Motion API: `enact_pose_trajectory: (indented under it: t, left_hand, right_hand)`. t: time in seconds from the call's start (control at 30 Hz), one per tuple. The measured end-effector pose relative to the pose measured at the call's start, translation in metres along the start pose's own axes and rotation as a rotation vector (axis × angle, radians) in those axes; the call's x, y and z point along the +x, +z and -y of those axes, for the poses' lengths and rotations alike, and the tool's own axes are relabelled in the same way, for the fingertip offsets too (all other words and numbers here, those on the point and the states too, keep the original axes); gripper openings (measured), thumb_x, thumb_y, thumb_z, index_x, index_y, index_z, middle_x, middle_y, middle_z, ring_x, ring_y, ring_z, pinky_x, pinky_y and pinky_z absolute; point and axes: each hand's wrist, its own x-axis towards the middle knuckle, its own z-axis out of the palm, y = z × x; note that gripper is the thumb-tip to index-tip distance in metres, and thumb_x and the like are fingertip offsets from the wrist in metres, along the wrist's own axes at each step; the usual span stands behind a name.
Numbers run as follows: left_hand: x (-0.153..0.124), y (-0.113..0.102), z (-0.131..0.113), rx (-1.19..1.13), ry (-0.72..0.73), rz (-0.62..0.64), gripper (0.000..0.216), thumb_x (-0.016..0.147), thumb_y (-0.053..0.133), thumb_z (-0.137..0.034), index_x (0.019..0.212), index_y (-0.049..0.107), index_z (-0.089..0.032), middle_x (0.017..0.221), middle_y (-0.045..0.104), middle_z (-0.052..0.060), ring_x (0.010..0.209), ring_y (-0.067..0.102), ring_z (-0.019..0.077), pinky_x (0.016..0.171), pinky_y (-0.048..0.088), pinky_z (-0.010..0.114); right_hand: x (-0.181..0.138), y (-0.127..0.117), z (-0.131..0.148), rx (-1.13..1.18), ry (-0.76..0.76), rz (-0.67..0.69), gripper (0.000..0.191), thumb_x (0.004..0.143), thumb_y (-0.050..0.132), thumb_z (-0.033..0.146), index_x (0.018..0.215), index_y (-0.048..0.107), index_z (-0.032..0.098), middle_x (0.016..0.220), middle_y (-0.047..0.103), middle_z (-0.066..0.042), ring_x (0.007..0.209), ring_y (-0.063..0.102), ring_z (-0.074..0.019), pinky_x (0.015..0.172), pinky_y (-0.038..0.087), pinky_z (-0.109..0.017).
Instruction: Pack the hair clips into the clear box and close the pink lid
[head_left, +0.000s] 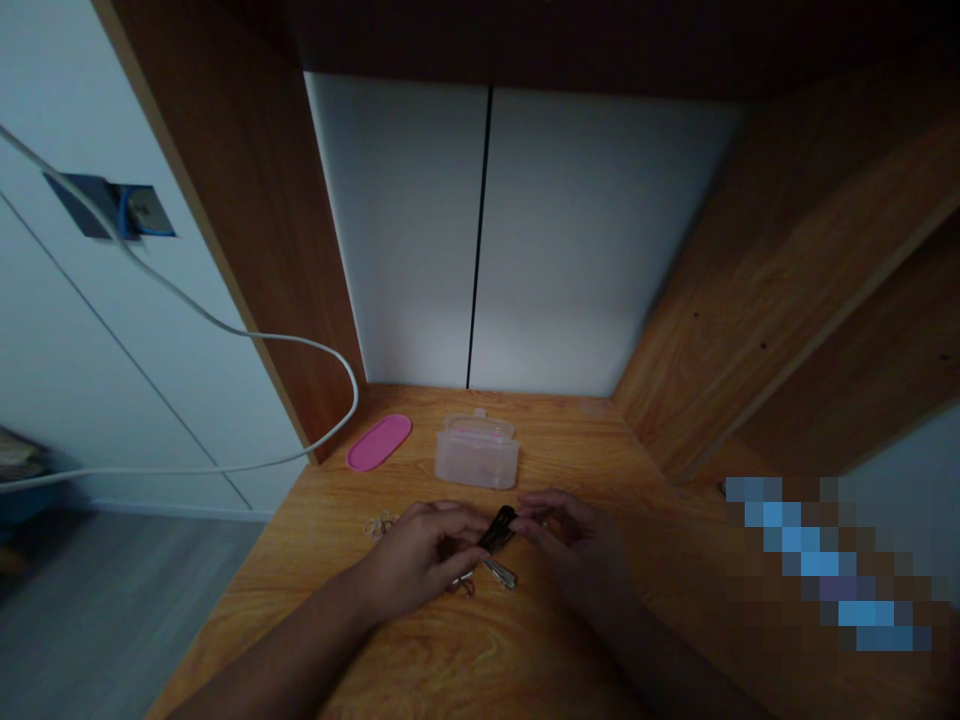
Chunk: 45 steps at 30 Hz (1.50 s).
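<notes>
Between the fingers of my left hand point(424, 553) are dark hair clips point(498, 528), which look like black snap clips in a small bunch. My right hand point(574, 545) pinches at their upper right end, with thumb and forefinger touching it. Just below them, silver hair clips point(501, 572) lie on the wooden tabletop point(480, 660), partly covered by my left fingers. Small brownish hair ties point(466, 588) rest beside those. More thin hair ties point(381, 524) lie to the left of my left hand. The dim light hides how many clips I hold.
Behind my hands stands a clear plastic box point(477, 462) with its lid raised at the back. A pink oval tray point(379, 443) lies to its left. A white cable point(300, 340) loops over the table's left edge. Wooden side panels point(720, 310) and a white back wall point(570, 250) enclose the tabletop.
</notes>
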Motion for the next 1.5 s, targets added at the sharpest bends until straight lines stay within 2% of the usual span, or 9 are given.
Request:
enact_pose_trajectory:
  t: [0.13,0.27,0.4,0.53,0.8,0.97,1.13,1.27,1.5]
  left_hand:
    - [0.001,0.006,0.005,-0.280,-0.164,-0.066,0.023,0.086,0.066,-0.026,0.106,0.073,-0.016,0.091,0.077,0.007,0.074,0.069,0.0165,0.066,0.051,0.023]
    - [0.007,0.004,0.012,-0.472,-0.289,-0.297,0.028,0.081,0.073,-0.032,0.103,0.073,-0.014,0.084,0.077,0.007,0.063,0.064,0.0131,0.056,0.046,0.020]
    - [0.012,-0.005,0.019,-0.541,-0.321,-0.510,0.029,0.075,0.078,-0.036,0.092,0.074,-0.013,0.084,0.078,0.008,0.053,0.059,0.0104,0.053,0.047,0.021]
    - [0.011,-0.012,0.023,-0.495,-0.308,-0.585,0.026,0.076,0.078,-0.036,0.088,0.074,-0.013,0.085,0.078,0.008,0.052,0.059,0.0092,0.054,0.047,0.020]
    - [0.007,-0.008,0.023,-0.213,-0.196,-0.452,0.019,0.088,0.067,-0.031,0.095,0.078,-0.017,0.088,0.078,0.007,0.071,0.068,0.0164,0.065,0.051,0.024]
    - [0.004,-0.006,0.014,0.246,0.180,-0.215,0.026,0.095,0.057,-0.021,0.117,0.072,-0.023,0.099,0.076,0.007,0.090,0.068,0.0195,0.082,0.052,0.031]
    - [0.003,-0.005,0.013,0.637,0.425,-0.177,0.024,0.094,0.058,-0.021,0.114,0.071,-0.019,0.092,0.074,0.009,0.081,0.065,0.0207,0.072,0.052,0.033]
    - [0.002,-0.002,0.014,0.672,0.398,-0.197,0.022,0.094,0.059,-0.023,0.113,0.071,-0.020,0.089,0.072,0.007,0.077,0.065,0.0190,0.070,0.053,0.031]
    - [0.001,0.002,0.006,0.262,0.097,-0.182,0.035,0.088,0.068,-0.031,0.122,0.068,-0.022,0.098,0.074,0.007,0.085,0.069,0.0179,0.077,0.054,0.026]
  right_hand:
    - [0.002,-0.002,0.007,-0.069,-0.047,0.017,0.012,0.083,0.071,0.031,0.093,0.073,0.024,0.082,0.074,-0.002,0.074,0.068,-0.0174,0.068,0.055,-0.028]
    - [0.006,-0.006,0.008,-0.162,-0.029,0.023,0.016,0.092,0.060,0.033,0.099,0.072,0.025,0.092,0.072,-0.003,0.085,0.067,-0.0184,0.077,0.053,-0.030]
    - [0.009,-0.007,0.003,-0.200,0.035,0.024,0.020,0.093,0.059,0.035,0.104,0.070,0.024,0.095,0.071,-0.004,0.084,0.066,-0.0185,0.078,0.052,-0.031]
    - [0.010,-0.006,0.002,-0.221,0.044,0.034,0.020,0.093,0.057,0.035,0.102,0.069,0.023,0.093,0.069,-0.005,0.083,0.064,-0.0193,0.076,0.052,-0.032]
    - [0.009,-0.006,0.004,-0.211,-0.032,0.079,0.019,0.089,0.063,0.030,0.104,0.070,0.023,0.094,0.070,-0.006,0.081,0.065,-0.0191,0.075,0.054,-0.032]
    - [0.000,-0.003,0.007,-0.059,-0.051,0.275,0.035,0.085,0.070,0.028,0.120,0.065,0.025,0.086,0.074,-0.002,0.075,0.069,-0.0171,0.072,0.056,-0.030]
    - [-0.005,0.000,0.013,-0.108,-0.118,0.303,0.031,0.080,0.077,0.029,0.110,0.069,0.027,0.098,0.075,-0.004,0.087,0.070,-0.0197,0.080,0.055,-0.032]
    - [-0.002,0.001,0.012,-0.150,-0.142,0.287,0.018,0.089,0.065,0.025,0.106,0.070,0.026,0.095,0.075,-0.004,0.086,0.070,-0.0188,0.078,0.056,-0.032]
    - [0.000,-0.001,0.007,-0.176,-0.166,0.241,0.018,0.093,0.058,0.021,0.106,0.069,0.026,0.097,0.075,-0.004,0.089,0.071,-0.0174,0.080,0.056,-0.030]
